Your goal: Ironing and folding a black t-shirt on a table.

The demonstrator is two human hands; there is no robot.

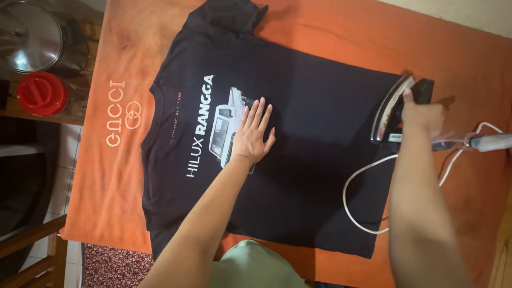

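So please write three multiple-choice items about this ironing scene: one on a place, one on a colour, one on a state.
1. Where does the left hand rest?
A. on the printed picture on the T-shirt
B. on the pot lid
C. on the iron's cord

2. What colour is the cloth under the T-shirt?
A. blue
B. orange
C. white

3. How does the iron stand?
A. flat, soleplate down on the chest
B. tipped up at the shirt's hem edge, soleplate showing
C. lying on the floor

Answers:
1 A, the palm lies flat on the white print.
2 B, orange fabric shows all round the dark shirt.
3 B, the right hand has its grip on the handle and the shiny plate faces sideways.
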